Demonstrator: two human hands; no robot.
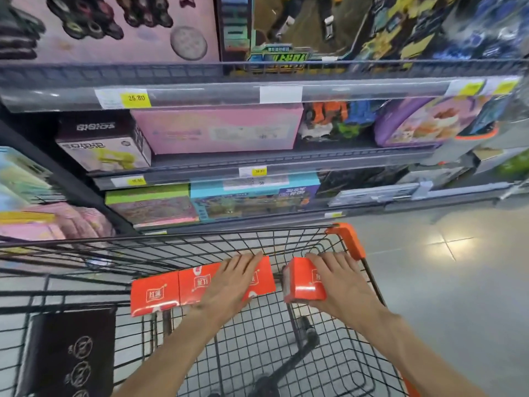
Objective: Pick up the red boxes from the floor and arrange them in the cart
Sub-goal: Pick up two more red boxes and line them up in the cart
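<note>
Both forearms reach forward and down into the wire cart (286, 245), bare from wrist to elbow. The left hand (229, 282) lies palm-down with fingers spread and extended flat across the top of a row of red boxes (171, 290), covering the right-hand box of the row; it presses rather than grips. That row sits side by side against the cart's far wall, three boxes as far as can be told (the third is mostly hidden under the hand). The right hand (340, 279) curls over a separate red box (303, 282), fingers draped over its top and far edge, holding it tilted just right of the row, with a gap between them, near the cart's orange corner guard (347, 239). Each box carries a white square emblem with Chinese characters, too blurred to read. Beyond the cart stands a store shelf (257, 87) of toy boxes; one yellow price tag (136, 98) reads 25.80 and a smaller price tag (259, 171) below seems to read 39.80. A dark panel (74, 353) at the cart's near left shows circular prohibition symbols.
</note>
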